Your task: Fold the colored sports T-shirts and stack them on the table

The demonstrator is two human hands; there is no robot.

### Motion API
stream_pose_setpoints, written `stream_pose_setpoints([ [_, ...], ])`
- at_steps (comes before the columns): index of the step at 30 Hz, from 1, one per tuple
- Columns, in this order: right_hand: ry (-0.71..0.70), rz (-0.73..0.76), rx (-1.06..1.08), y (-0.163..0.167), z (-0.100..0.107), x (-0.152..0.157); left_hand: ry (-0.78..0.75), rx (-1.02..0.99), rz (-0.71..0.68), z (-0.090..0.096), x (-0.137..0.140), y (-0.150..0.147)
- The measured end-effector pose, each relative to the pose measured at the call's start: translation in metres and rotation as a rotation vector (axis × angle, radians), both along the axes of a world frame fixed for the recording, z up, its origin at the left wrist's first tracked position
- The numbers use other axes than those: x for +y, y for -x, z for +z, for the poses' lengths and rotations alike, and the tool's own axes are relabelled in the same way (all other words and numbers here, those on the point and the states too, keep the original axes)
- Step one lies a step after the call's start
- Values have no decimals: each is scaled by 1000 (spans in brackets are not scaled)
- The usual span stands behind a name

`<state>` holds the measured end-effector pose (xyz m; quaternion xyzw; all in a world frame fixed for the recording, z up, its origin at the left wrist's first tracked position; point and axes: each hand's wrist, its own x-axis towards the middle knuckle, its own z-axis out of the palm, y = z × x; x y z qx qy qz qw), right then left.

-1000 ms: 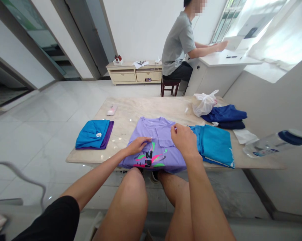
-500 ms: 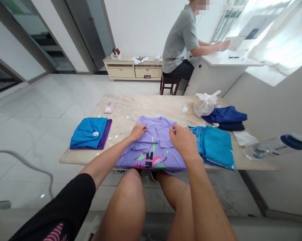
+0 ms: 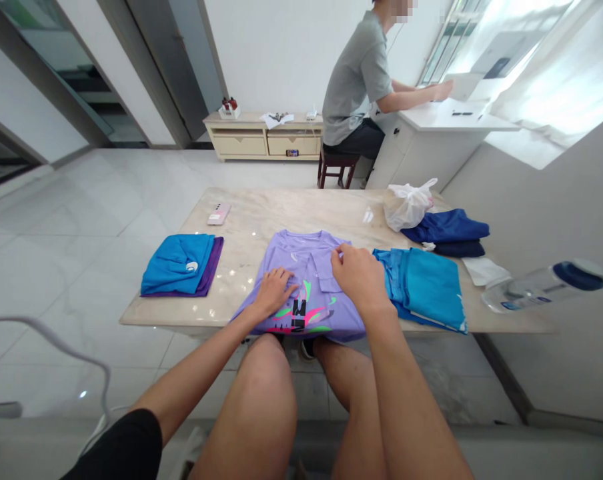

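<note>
Head view: a lavender shirt [image 3: 314,293] lies on the surface [image 3: 281,207]; the left hand [image 3: 274,293] rests on it, fingers spread — the right hand [image 3: 360,275] is curled over its right side, whether pinching cloth I cannot tell.

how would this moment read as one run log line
left hand: on lavender shirt | right hand: curled over shirt's right side | shirt: on table

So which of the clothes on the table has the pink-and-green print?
The lilac shirt under the left hand; the blue clothes and the dark purple one show neither colour.
</note>
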<state>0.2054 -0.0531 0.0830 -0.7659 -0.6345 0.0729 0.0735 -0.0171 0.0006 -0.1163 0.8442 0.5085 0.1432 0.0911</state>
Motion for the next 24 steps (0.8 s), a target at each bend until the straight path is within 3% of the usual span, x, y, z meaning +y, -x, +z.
stream_pose_setpoints([
  [3, 16, 20, 32, -3, -14, -2, 11, 79, 15, 6, -4, 0],
  [8, 128, 30, 144, -21, -61, 19, 59, 198, 79, 28, 22, 27],
  [13, 154, -2, 96, -60, -110, 83, 111, 156, 176, 29, 65, 60],
  [18, 74, -49, 138, -93, -158, 156, 208, 52, 331, 16, 126, 65],
  [21, 77, -127, 193, -103, -173, 189, 286, 68, 336, 11, 156, 59],
  [24, 214, -106, 254, -110, -172, 210, 314, 80, 289, 10, 179, 55],
])
